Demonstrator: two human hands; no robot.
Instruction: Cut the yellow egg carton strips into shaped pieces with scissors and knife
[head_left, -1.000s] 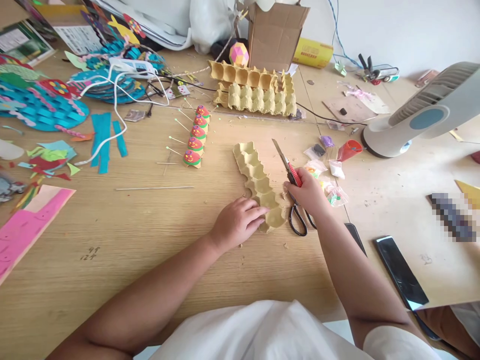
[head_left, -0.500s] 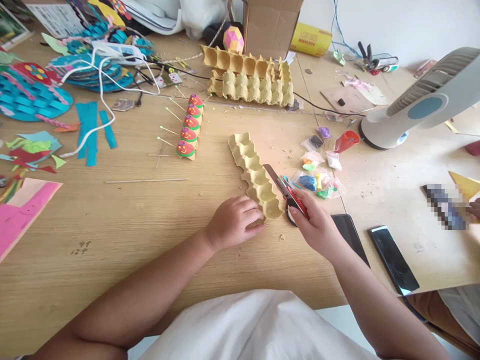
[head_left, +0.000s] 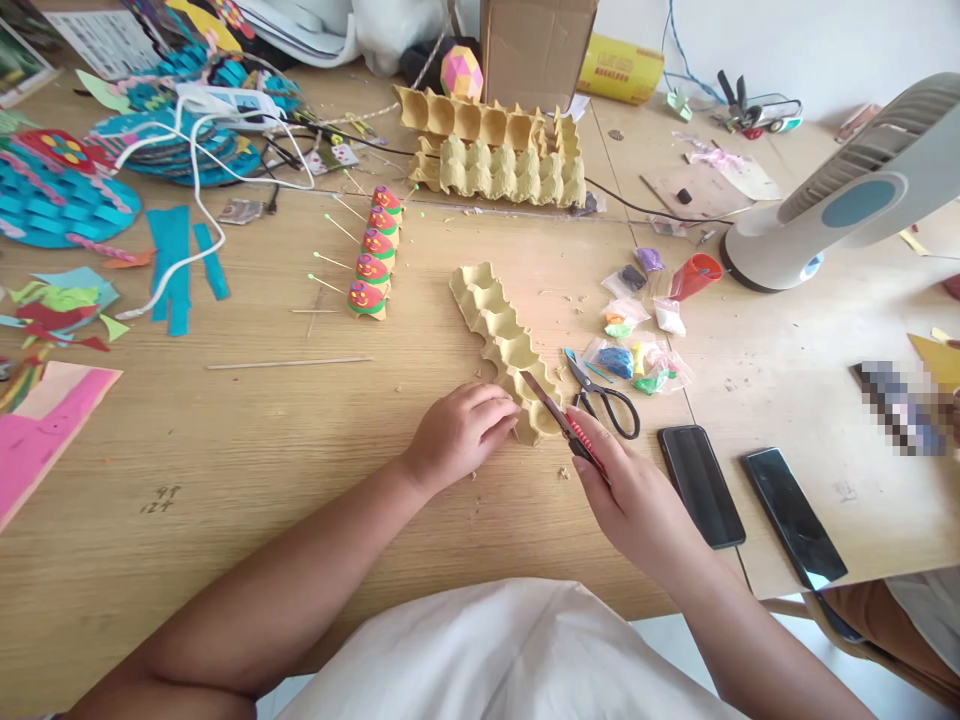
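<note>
A pale yellow egg carton strip [head_left: 495, 318] lies cup side up on the table, slanting towards me. My left hand [head_left: 459, 440] is closed at its near left edge, fingers curled against the carton. In my right hand [head_left: 637, 500] is a utility knife [head_left: 564, 418] with a red part on its handle. The knife's blade is out and rests over the near cups of the strip, pointing away and to the left. Just beyond the right hand lie black-handled scissors [head_left: 611, 400] with their blades a little apart.
Painted carton caterpillars [head_left: 367, 296] stand left of the strip, near a thin stick [head_left: 289, 363]. More egg cartons [head_left: 510, 170] sit at the back. To the right are clay bags [head_left: 616, 360], a red cup [head_left: 697, 275], a white fan [head_left: 840, 200] and two phones [head_left: 701, 485].
My right hand has brought the knife left and nearer, from beside the strip to over its near cups. The scissors and nearer phone now show more fully. My left hand stays at the carton.
</note>
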